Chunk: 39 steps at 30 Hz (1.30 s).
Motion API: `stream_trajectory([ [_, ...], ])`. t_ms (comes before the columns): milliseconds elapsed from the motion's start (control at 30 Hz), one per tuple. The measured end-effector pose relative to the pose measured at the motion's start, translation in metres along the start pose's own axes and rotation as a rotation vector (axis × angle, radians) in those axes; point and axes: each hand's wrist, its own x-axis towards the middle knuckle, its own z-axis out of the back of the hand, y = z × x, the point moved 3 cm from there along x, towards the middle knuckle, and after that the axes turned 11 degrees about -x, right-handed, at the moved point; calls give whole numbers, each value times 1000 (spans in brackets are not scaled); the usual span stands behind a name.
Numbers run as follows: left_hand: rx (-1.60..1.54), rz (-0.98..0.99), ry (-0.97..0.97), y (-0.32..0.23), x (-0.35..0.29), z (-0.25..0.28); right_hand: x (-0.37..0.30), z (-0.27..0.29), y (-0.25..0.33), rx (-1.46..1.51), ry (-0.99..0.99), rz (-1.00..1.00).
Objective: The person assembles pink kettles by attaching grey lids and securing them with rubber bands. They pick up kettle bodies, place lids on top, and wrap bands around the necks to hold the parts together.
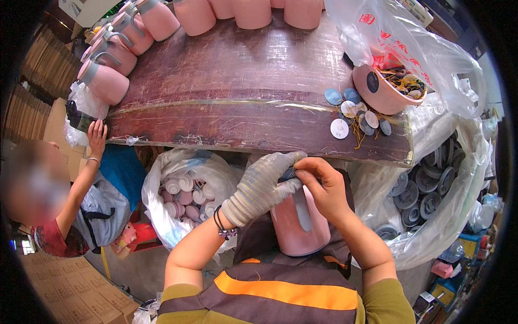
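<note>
A pink jug (301, 229) with a grey handle (302, 210) stands between my legs, its top beneath my hands. My left hand (263, 186), in a grey-white knit glove, is closed over the jug's upper end. My bare right hand (325, 188) pinches with thumb and index finger just beside the gloved fingertips. Between the two hands shows a small dark blue-grey piece (288, 174); its kind is mostly hidden by fingers. On the table (232, 70) lie several round tags (339, 128) with yellow strings, beside a pink container (377, 94) holding more of them.
Several pink jugs (105, 82) line the table's left and far edges. A bag of pink and white round parts (186, 197) sits at left, a bag of grey lids (426, 186) at right. A person (81, 210) at far left rests a hand on the table corner. Cartons (75, 291) lie lower left.
</note>
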Motion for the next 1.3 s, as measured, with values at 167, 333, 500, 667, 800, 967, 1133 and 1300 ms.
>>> stream_trajectory([
  [167, -71, 166, 31, 8, 0, 5, -4, 2, 8, -174, 19, 3],
  [333, -272, 297, 127, 9, 8, 15, -35, -20, -22, -34, 224, -151],
  [500, -518, 522, -226, 34, -3, 85, -42, 15, 4, 7, 254, -383],
  [667, -236, 556, -190, 39, -54, 84, -53, 42, 28, -276, 483, -100],
  [800, -696, 805, 237, 81, -113, 27, -69, 58, 21, -312, 481, -157],
  [967, 168, 842, -120, 233, -201, 83, -56, 38, 36, -283, 436, -378],
  [1133, 621, 1173, -105, 311, -256, 133, -50, 12, 42, -337, 376, -389],
  [1300, 895, 1078, 132, 363, -252, 86, -45, -2, 45, -425, 408, -393],
])
